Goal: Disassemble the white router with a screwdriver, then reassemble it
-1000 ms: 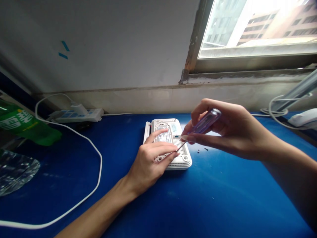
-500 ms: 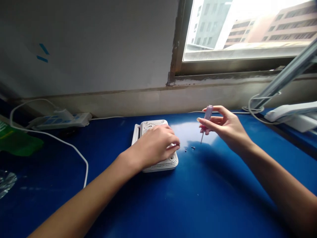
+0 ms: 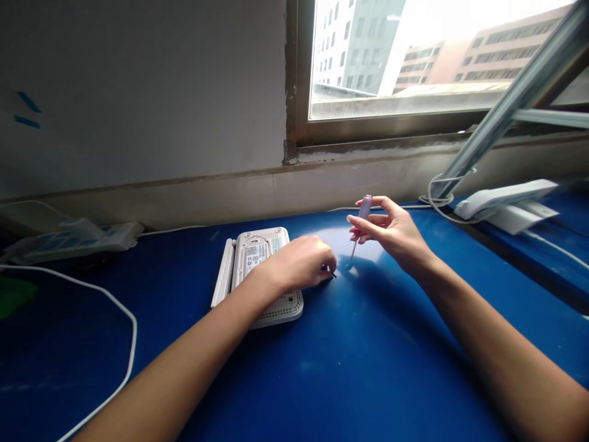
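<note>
1. Two bare hands are working at a white router [image 3: 271, 314], which is lying upside down on a blue tabletop [image 3: 386, 374], left of centre and towards the far edge, with its label and vent holes facing up.
2. The left hand [image 3: 297, 265] is hovering just past the router's right edge, with its forearm passing over the router's near right corner. Its fingers are bunched together, pinching a small dark screw [image 3: 334, 275] at their tips, low over the tabletop.
3. The right hand [image 3: 391, 230] is raised just to the right of the left hand, holding a screwdriver [image 3: 363, 212] with a translucent purple handle. Its thumb and fingertips are clamped on the handle, and the shaft is pointing down.
4. A folded white antenna [image 3: 224, 279] is lying along the router's left side.
5. A white power strip [image 3: 76, 241] is sitting at the far left against the wall, and a white cable [image 3: 126, 319] is curving across the left of the tabletop. A white plastic device [image 3: 501, 202] is resting at the far right, below a metal bar [image 3: 510, 104] and beside a window [image 3: 396, 61].
</note>
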`<state>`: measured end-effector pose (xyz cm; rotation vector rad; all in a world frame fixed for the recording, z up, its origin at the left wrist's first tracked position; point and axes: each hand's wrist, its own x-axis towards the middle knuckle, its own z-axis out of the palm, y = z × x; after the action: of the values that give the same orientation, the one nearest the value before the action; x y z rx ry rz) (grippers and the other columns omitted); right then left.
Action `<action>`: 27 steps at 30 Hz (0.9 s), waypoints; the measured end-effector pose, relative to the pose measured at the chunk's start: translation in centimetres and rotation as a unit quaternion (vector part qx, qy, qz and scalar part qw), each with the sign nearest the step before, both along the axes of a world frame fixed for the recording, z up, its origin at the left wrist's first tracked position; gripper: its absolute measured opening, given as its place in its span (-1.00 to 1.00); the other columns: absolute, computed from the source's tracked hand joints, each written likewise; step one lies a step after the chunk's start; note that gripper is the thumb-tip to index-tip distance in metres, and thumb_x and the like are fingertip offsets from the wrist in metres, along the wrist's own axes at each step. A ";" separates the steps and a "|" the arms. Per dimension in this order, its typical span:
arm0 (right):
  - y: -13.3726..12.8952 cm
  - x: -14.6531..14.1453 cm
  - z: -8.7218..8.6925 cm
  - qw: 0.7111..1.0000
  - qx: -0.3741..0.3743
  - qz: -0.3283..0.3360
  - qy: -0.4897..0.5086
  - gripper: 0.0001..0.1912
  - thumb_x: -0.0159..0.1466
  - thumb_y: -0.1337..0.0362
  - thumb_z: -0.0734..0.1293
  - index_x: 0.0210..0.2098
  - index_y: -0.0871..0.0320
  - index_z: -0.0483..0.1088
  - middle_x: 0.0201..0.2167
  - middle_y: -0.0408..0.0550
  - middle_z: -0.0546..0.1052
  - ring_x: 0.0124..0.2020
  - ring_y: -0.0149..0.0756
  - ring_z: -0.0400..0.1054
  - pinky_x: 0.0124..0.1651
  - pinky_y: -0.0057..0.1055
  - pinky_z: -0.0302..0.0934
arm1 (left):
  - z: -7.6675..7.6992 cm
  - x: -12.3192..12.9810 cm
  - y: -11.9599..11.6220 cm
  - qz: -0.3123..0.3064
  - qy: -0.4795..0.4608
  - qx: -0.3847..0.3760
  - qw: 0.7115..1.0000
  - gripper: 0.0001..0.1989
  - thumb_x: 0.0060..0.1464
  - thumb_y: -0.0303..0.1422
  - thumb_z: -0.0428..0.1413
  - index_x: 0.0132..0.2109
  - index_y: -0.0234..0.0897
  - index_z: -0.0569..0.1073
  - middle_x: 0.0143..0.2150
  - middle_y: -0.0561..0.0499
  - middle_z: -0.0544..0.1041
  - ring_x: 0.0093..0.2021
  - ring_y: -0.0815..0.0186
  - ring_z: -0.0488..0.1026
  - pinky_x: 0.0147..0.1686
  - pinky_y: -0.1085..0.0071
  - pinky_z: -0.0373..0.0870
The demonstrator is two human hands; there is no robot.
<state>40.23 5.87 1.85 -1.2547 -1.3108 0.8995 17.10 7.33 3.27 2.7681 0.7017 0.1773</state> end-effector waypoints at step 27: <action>0.2 0.4 -0.1 1.000 0.010 0.002 0.019 -0.23 -0.02 -0.09 0.73 0.02 0.07 0.42 -0.43 -0.05 0.72 -0.41 -0.07 0.66 -0.39 -0.31 0.53 | -1.5 -0.6 1.8 -0.050 -0.072 -0.076 0.993 -0.85 0.19 -0.58 0.34 -0.17 -0.25 0.75 -0.16 -0.04 0.75 -0.12 0.20 0.65 -0.08 0.37 0.49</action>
<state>40.67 6.11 1.78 -1.2140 -1.2907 0.9061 16.48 9.11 1.78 2.6064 0.5154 0.2866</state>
